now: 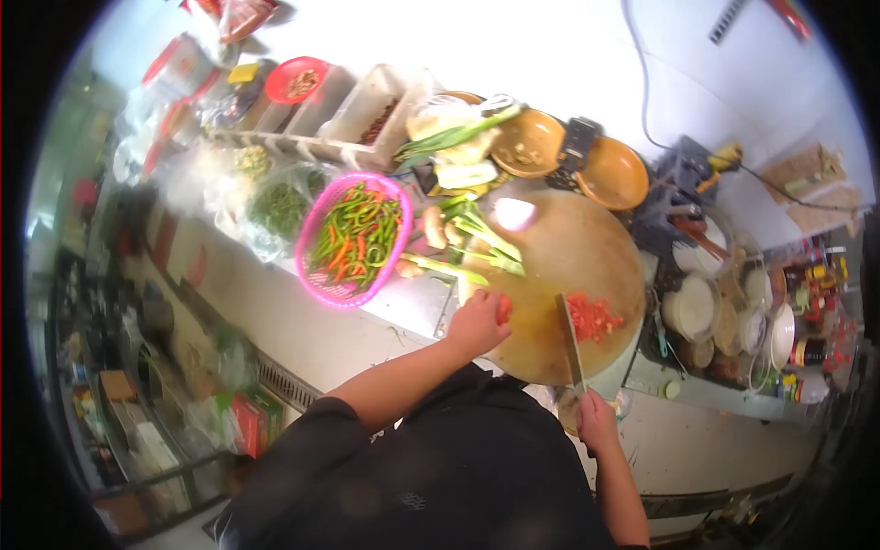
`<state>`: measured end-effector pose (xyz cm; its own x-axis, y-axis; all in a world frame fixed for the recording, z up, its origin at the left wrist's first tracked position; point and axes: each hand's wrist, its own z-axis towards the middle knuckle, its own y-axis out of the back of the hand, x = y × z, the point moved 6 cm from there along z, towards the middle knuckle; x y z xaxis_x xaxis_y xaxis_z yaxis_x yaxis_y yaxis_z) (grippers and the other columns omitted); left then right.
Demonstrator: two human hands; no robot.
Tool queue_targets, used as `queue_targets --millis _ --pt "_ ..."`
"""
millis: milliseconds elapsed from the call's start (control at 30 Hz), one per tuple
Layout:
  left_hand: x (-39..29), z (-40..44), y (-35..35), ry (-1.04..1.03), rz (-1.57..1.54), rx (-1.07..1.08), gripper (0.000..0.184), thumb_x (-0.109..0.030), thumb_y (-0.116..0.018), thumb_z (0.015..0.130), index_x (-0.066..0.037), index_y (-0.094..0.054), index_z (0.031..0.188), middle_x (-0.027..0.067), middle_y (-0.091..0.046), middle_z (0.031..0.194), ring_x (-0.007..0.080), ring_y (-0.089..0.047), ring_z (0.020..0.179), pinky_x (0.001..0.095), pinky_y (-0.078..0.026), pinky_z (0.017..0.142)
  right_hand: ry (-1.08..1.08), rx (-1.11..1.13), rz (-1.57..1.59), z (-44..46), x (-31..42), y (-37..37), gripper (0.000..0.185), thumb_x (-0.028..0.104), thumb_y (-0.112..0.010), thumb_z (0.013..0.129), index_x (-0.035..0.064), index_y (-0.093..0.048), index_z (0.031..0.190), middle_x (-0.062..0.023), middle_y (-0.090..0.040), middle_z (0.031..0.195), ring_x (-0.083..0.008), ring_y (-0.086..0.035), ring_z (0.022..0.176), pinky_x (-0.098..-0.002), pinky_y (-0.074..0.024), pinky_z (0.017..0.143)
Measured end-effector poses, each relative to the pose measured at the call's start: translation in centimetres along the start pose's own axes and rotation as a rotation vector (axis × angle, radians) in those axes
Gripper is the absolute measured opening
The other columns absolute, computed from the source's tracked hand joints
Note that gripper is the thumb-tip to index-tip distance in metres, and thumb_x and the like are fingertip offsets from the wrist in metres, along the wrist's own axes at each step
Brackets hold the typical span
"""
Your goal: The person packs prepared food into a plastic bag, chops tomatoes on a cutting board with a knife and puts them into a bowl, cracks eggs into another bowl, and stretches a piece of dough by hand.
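My left hand (475,324) is closed around a small red vegetable (504,309), mostly covered by the fingers, at the left edge of the round chopping board (596,238). In my right hand (598,423), at the near edge, is the handle of a cleaver (570,339). Its blade stands over the board, beside a heap of chopped red pieces (592,318). Farther back on the board lie a white onion-like piece (515,214) and cut green stalks (486,234).
A pink basket (302,266) of green and red chillies stands left of the board. Behind are plastic bins (367,105) and orange bowls (614,174). Stacked bowls (692,307) and bottles (810,352) crowd the right side. Bagged greens (280,209) lie far left.
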<state>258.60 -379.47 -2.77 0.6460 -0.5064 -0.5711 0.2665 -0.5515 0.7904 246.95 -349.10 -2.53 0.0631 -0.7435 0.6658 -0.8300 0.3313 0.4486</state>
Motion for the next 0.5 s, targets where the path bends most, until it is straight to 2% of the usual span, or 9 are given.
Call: queue_targets --millis 67,133,167,233,267,333,433,467,500 --pt "-0.1 0.3 0.5 0.022 -0.001 0.022 0.053 -0.029 -0.067 0.073 -0.010 -0.052 0.120 0.0183 -0.055 0.110 0.0372 -0.060 0.098 0.0446 -0.052 0.080 0.060 -0.059 -0.010 0.3 1.6 0.1 0.036 0.030 -0.047 0.095 0.0017 -0.062 0.111 -0.0141 -0.060 0.067 -0.0226 -0.060 0.060 -0.0346 -0.0478 0.061" --pt "0.0 0.7 0.4 0.007 0.014 0.048 0.055 -0.033 -0.066 0.075 -0.010 -0.052 0.123 0.0212 -0.053 0.105 0.0408 -0.060 0.095 0.0453 -0.052 0.081 -0.267 0.164 0.256 -1.1 2.6 -1.0 0.036 0.030 -0.047 0.095 0.0020 -0.062 0.111 -0.0150 -0.060 0.066 -0.0226 -0.060 0.061 -0.0354 -0.0478 0.062" --pt "0.3 1.2 0.4 -0.001 0.009 0.060 0.055 -0.033 -0.066 0.075 -0.010 -0.052 0.123 0.0212 -0.053 0.105 0.0408 -0.060 0.095 0.0453 -0.052 0.081 -0.279 0.154 0.259 -1.0 3.4 -1.5 0.036 0.030 -0.047 0.095 0.0020 -0.062 0.111 -0.0150 -0.060 0.066 -0.0226 -0.060 0.061 -0.0354 -0.0478 0.062" --pt "0.9 2.7 -0.7 0.064 0.037 0.192 0.055 -0.034 -0.067 0.076 -0.007 -0.054 0.121 0.0206 -0.057 0.105 0.0378 -0.062 0.095 0.0433 -0.052 0.083 -0.211 0.102 0.087 -0.7 4.3 -2.2 0.036 0.031 -0.046 0.096 0.0016 -0.062 0.111 -0.0148 -0.059 0.066 -0.0243 -0.060 0.064 -0.0376 -0.0474 0.064" --pt "1.0 3.3 -1.3 0.040 0.028 0.218 0.055 -0.034 -0.067 0.076 -0.007 -0.054 0.121 0.0206 -0.057 0.105 0.0378 -0.062 0.095 0.0433 -0.052 0.083 -0.060 0.014 0.039 0.4 1.6 -2.9 0.036 0.031 -0.045 0.097 0.0002 -0.062 0.100 -0.0132 -0.052 0.058 -0.0237 -0.057 0.058 -0.0387 -0.0446 0.060" --pt "1.4 4.0 -2.6 0.036 -0.352 0.331 0.053 -0.032 -0.070 0.074 -0.004 -0.058 0.118 0.0204 -0.062 0.103 0.0322 -0.064 0.094 0.0398 -0.052 0.082 -0.076 -0.016 0.020 0.6 0.4 -2.8 0.036 0.031 -0.045 0.097 -0.0006 -0.061 0.095 -0.0134 -0.052 0.059 -0.0233 -0.056 0.058 -0.0386 -0.0440 0.059" --pt "1.5 4.1 -3.8 0.088 -0.469 0.337 0.050 -0.027 -0.073 0.072 0.000 -0.060 0.113 0.0191 -0.066 0.102 0.0274 -0.065 0.092 0.0364 -0.052 0.081 -0.144 -0.066 0.090 -1.0 2.1 -2.3 0.038 0.031 -0.045 0.097 -0.0023 -0.057 0.084 -0.0150 -0.052 0.064 -0.0233 -0.054 0.059 -0.0387 -0.0429 0.060" --pt "1.4 4.5 -4.4 -0.004 -0.463 0.316 0.047 -0.026 -0.073 0.071 -0.001 -0.062 0.109 0.0199 -0.065 0.101 0.0329 -0.063 0.091 0.0393 -0.051 0.080 -0.101 -0.089 0.098 -1.8 3.2 -2.0 0.037 0.031 -0.045 0.097 -0.0020 -0.058 0.086 -0.0140 -0.052 0.064 -0.0233 -0.053 0.059 -0.0382 -0.0430 0.060" --pt "1.3 4.6 -4.6 -0.009 -0.464 0.330 0.047 -0.026 -0.073 0.071 -0.001 -0.062 0.109 0.0199 -0.065 0.101 0.0329 -0.063 0.091 0.0393 -0.051 0.080 -0.054 -0.107 0.105 -2.5 4.5 -1.6 0.037 0.031 -0.045 0.097 -0.0018 -0.060 0.089 -0.0131 -0.053 0.065 -0.0233 -0.052 0.059 -0.0378 -0.0430 0.060"
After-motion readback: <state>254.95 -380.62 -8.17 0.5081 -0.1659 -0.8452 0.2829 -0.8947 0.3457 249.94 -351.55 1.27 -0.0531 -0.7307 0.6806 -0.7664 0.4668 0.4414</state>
